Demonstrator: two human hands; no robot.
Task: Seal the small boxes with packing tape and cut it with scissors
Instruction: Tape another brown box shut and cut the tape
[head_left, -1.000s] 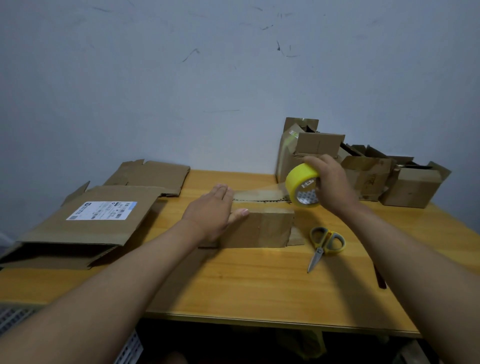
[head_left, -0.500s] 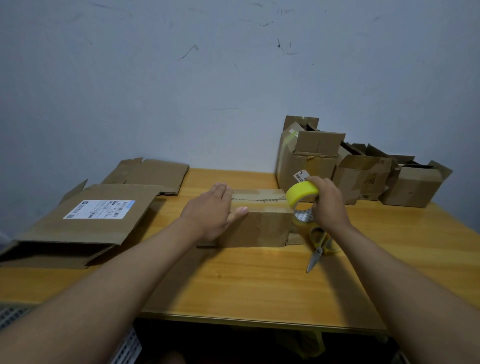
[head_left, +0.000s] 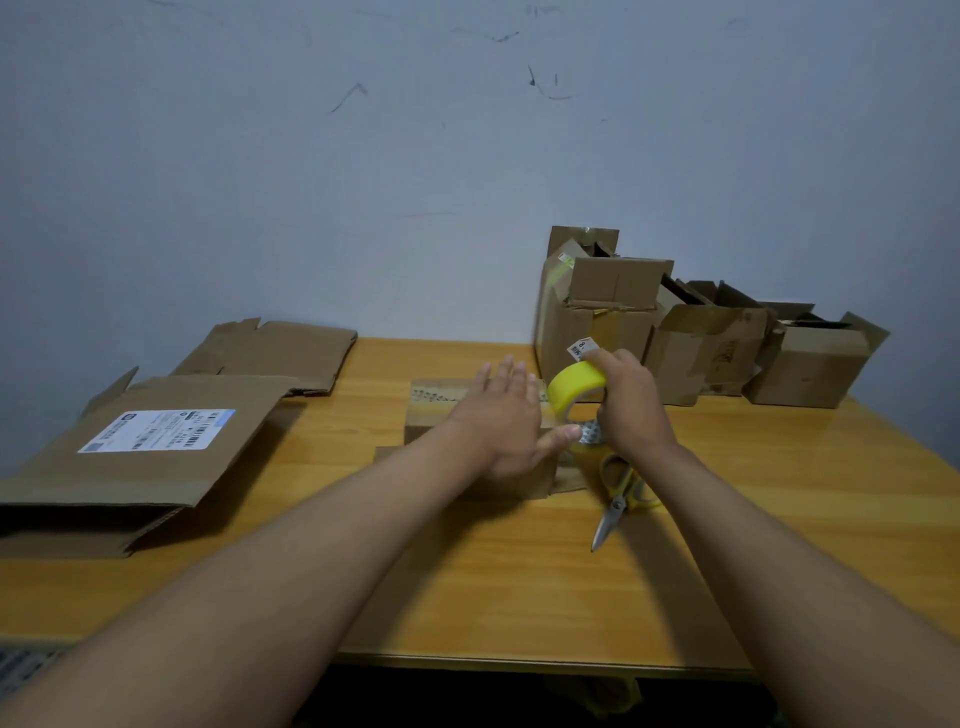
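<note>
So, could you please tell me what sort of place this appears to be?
Probably a makeshift packing corner in a plain room: a wooden table against a scuffed grey wall, worn open brown cardboard boxes at the back, and flattened brown cardboard lying on the left.

You are at a makeshift packing station, likely a spare room or back room rather than a proper warehouse. The wooden table (head_left: 519, 582) stands pushed against a plain, scuffed pale wall (head_left: 363, 156). Small open cardboard boxes (head_left: 706, 358) crowd the far right corner. Flattened cartons (head_left: 156, 467) lie at your left, one bearing a printed shipping label (head_left: 158, 430). A roll of yellow packing tape (head_left: 574, 387) and yellow-handled scissors (head_left: 621, 499) complete the kit.
</note>
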